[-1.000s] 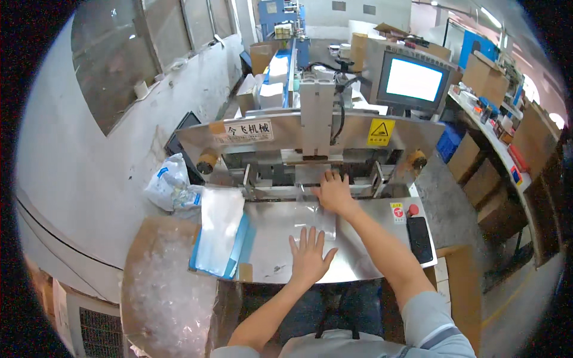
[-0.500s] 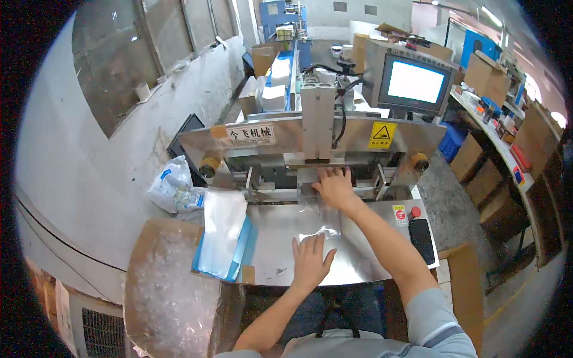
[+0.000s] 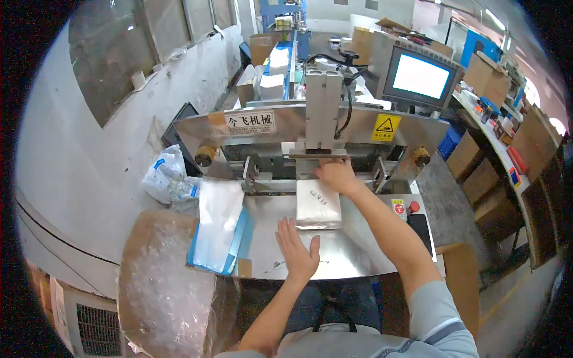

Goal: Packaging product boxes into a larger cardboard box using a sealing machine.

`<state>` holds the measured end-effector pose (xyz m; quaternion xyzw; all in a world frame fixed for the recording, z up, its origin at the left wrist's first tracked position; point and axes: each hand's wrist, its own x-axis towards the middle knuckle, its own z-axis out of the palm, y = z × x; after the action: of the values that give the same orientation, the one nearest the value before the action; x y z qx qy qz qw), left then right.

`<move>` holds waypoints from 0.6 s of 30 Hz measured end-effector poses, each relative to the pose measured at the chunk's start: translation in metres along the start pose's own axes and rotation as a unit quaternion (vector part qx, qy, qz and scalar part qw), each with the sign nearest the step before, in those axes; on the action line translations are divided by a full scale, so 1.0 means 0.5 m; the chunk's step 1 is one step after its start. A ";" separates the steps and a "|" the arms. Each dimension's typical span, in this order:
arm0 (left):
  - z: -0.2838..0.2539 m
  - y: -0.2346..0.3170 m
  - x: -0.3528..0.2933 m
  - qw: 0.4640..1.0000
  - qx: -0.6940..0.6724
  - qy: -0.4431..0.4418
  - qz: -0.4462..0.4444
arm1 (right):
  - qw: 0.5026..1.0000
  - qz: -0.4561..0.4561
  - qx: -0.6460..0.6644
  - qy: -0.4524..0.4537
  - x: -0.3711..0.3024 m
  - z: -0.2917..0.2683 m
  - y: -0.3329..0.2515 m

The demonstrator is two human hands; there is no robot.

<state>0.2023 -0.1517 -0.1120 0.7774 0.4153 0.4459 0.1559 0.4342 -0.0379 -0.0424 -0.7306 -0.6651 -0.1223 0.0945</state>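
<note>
A white packet in clear plastic wrap (image 3: 318, 216) lies flat on the shiny metal work plate (image 3: 271, 224), its far end at the opening of the machine. My right hand (image 3: 335, 177) reaches over that far end, close under the machine's metal press head (image 3: 319, 154). Its fingertips are partly hidden there, so their grip cannot be made out. Left of the packet's near corner, my left hand (image 3: 297, 253) hovers over the plate, fingers stretched and thumb apart, holding nothing.
A blue box with white sheets (image 3: 219, 227) stands on the plate's left. Beyond it is a carton of clear plastic film (image 3: 170, 286). A red button (image 3: 414, 206) and a black phone (image 3: 420, 230) sit at the right. A lit screen (image 3: 420, 76) stands behind the machine.
The white packet now shows on the metal plate, in front of the machine opening. My left hand has shifted a little left. My right hand's spread fingers have drawn in and dipped under the press head.
</note>
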 end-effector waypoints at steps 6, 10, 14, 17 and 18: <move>-0.005 0.004 0.000 1.000 -0.016 0.000 0.000 | 0.975 0.038 0.218 0.002 -0.096 -0.045 0.042; 0.005 -0.011 -0.004 1.000 -0.014 -0.001 0.002 | 0.899 0.123 0.416 -0.065 -0.202 -0.073 0.040; 0.009 -0.017 0.005 0.997 -0.048 0.002 -0.058 | 0.843 0.153 0.510 -0.079 -0.251 -0.067 0.028; 0.001 -0.011 0.043 0.979 -0.129 -0.027 -0.157 | 0.829 0.166 0.525 -0.100 -0.265 -0.080 0.015; -0.003 -0.009 0.060 0.958 -0.187 -0.045 -0.214 | 0.817 0.166 0.546 -0.081 -0.267 -0.056 0.019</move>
<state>0.2066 -0.1258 -0.0972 0.6464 0.4737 0.4364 0.4091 0.4308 -0.1738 -0.0561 -0.6660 -0.4965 0.3382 0.4422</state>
